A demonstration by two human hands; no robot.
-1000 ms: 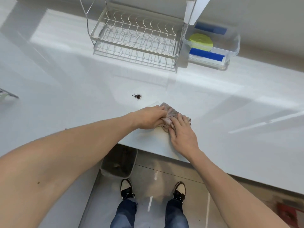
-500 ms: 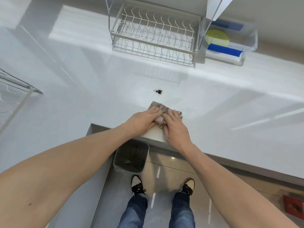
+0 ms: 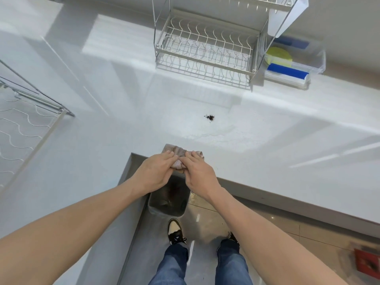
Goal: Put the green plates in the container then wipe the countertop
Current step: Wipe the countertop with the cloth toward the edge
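In the head view, the person is standing at the inner corner of a white countertop (image 3: 267, 161), and both hands are pressing a crumpled grey cloth (image 3: 181, 154) against its front edge. The left hand (image 3: 156, 171) is lying with its fingers curled down onto the cloth, and the right hand (image 3: 200, 173) is doing the same just beside it, the two nearly touching. Directly below the edge, a small dark bin (image 3: 168, 200) is sitting on the floor, which is probably why the cloth is being held right there: whatever it has gathered can drop straight in. A little clump of dark crumbs (image 3: 210, 117) is lying farther back on the surface, apart from the cloth, so the wiping is likely not finished. The green plates (image 3: 278, 56) are already resting inside the clear container (image 3: 316, 60) at the back right, beside the empty wire dish rack (image 3: 205, 50), so that step appears done.
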